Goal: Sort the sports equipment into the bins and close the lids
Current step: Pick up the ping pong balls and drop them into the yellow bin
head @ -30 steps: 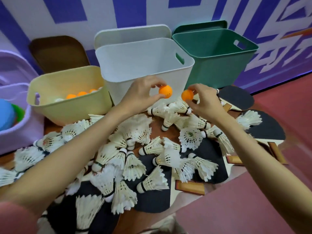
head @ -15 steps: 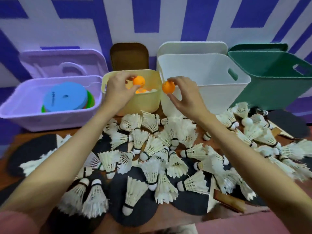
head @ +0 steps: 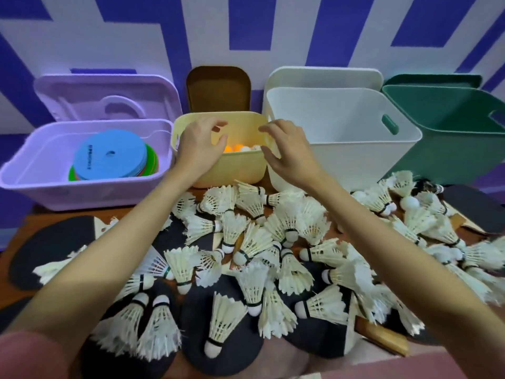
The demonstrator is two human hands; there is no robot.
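Orange balls in yellow bin, below hands

The wall at the back is white with big purple stripes and blocks painted on it. A brown wooden table stands in front of the wall. At the bottom right a bit of pink-red floor shows. The light is soft and even.

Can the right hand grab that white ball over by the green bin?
Probably yes. The right hand is empty, fingers loose, over the yellow bin. The white ball lies in the open on top of the shuttlecocks to that hand's right, uncovered, so a sideways swing looks enough.
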